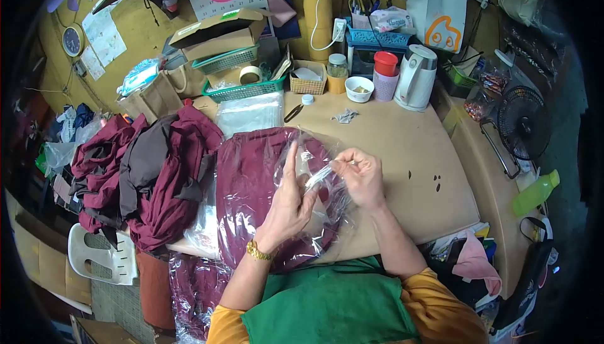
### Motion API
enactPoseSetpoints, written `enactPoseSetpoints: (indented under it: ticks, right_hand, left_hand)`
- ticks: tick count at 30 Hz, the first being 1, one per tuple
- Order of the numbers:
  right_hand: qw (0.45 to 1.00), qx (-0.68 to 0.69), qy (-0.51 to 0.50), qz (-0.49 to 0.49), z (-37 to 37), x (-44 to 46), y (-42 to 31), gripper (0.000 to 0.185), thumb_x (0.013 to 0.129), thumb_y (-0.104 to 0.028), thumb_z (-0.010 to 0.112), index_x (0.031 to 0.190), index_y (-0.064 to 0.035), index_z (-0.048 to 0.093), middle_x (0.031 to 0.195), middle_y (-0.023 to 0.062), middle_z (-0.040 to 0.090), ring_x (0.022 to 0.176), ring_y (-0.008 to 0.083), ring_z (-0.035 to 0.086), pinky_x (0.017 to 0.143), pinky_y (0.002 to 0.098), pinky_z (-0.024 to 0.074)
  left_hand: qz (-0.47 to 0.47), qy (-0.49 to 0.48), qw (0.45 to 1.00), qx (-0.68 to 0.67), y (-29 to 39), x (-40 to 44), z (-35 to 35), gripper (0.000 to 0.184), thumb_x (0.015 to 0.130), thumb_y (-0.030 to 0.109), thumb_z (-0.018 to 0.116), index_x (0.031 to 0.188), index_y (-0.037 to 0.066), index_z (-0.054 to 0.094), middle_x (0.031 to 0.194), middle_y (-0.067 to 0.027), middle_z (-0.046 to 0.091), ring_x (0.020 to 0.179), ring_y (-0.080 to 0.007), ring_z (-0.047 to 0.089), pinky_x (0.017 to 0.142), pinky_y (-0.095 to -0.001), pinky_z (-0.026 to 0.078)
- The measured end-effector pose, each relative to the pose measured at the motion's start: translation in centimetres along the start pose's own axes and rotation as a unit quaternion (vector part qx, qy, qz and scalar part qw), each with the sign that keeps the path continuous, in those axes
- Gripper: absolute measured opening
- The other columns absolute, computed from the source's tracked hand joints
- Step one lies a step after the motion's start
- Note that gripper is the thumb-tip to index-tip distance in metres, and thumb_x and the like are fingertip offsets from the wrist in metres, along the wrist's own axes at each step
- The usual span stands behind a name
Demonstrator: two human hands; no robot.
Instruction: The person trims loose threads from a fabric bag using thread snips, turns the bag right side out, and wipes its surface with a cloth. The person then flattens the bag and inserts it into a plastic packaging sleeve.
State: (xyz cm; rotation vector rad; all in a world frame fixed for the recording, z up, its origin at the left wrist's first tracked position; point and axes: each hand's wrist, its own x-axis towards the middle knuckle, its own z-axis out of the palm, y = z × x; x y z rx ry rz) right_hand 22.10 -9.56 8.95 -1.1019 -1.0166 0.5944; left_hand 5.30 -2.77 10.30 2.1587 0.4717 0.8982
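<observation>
A folded maroon garment (245,186) lies inside a clear plastic bag (324,218) on the table in front of me. My left hand (288,202) rests on the bag with its fingers stretched out and its thumb apart. With the fingers pinched together, my right hand (362,180) grips a gathered clear edge of the bag, which runs in a bright strip toward my left hand. A pale patch beneath the plastic, between the hands, is partly hidden by glare.
Maroon and dark grey garments (157,171) are heaped at the left. Flat clear bags (251,114) and black thread snips (293,113) lie behind the bagged garment. A white kettle (416,76), a bowl (359,89) and a green basket (242,91) line the back. Another bagged maroon garment (195,287) hangs at the front edge.
</observation>
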Motion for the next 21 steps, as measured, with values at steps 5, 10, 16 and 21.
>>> enactPoseSetpoints:
  ticks: [5, 10, 16, 21]
  right_hand:
    - [0.935, -0.257, 0.121, -0.214, 2.3, -1.8, -2.2, 0.014, 0.092, 0.004, 0.058, 0.104, 0.0009, 0.062, 0.09, 0.0106, 0.066, 0.073, 0.0205, 0.063, 0.063, 0.0312, 0.05]
    - [0.918, -0.369, -0.058, -0.138, 2.5, -1.4, 0.1, 0.031, 0.097, -0.012, 0.05, 0.126, -0.0039, 0.049, 0.09, 0.0233, 0.067, 0.076, 0.0428, 0.066, 0.065, 0.0526, 0.0501]
    - [0.944, -0.311, -0.103, -0.044, 1.2, -0.4, 1.2, 0.044, 0.102, -0.041, 0.044, 0.127, -0.0054, 0.044, 0.097, 0.0228, 0.064, 0.085, 0.0375, 0.065, 0.068, 0.0476, 0.0488]
    - [0.945, -0.087, -0.277, 0.149, -0.6, 0.5, 1.4, 0.075, 0.095, -0.071, 0.029, 0.136, -0.0095, 0.041, 0.127, 0.013, 0.054, 0.11, 0.0241, 0.057, 0.076, 0.0372, 0.0477]
  left_hand:
    - [-0.03, -0.023, 0.999, 0.01, -0.8, -0.6, 1.1, 0.084, 0.088, -0.002, 0.056, 0.154, -0.001, 0.004, 0.113, -0.0311, 0.058, 0.102, -0.0436, 0.059, 0.093, -0.0466, 0.046]
    - [0.033, 0.112, 0.992, 0.039, 0.1, -1.1, 2.1, 0.078, 0.081, -0.003, 0.06, 0.151, 0.008, 0.028, 0.091, -0.0144, 0.058, 0.08, -0.0296, 0.059, 0.081, -0.041, 0.047]
    - [0.111, 0.045, 0.946, 0.301, -0.8, -2.8, 1.7, 0.029, 0.067, -0.001, 0.064, 0.089, 0.017, 0.073, 0.094, -0.0084, 0.055, 0.093, -0.0275, 0.053, 0.104, -0.0506, 0.029]
    - [0.102, 0.111, 0.919, 0.365, -2.6, -2.7, 2.5, 0.034, 0.072, 0.007, 0.069, 0.105, 0.017, 0.073, 0.105, -0.0115, 0.057, 0.104, -0.0273, 0.052, 0.109, -0.0572, 0.025]
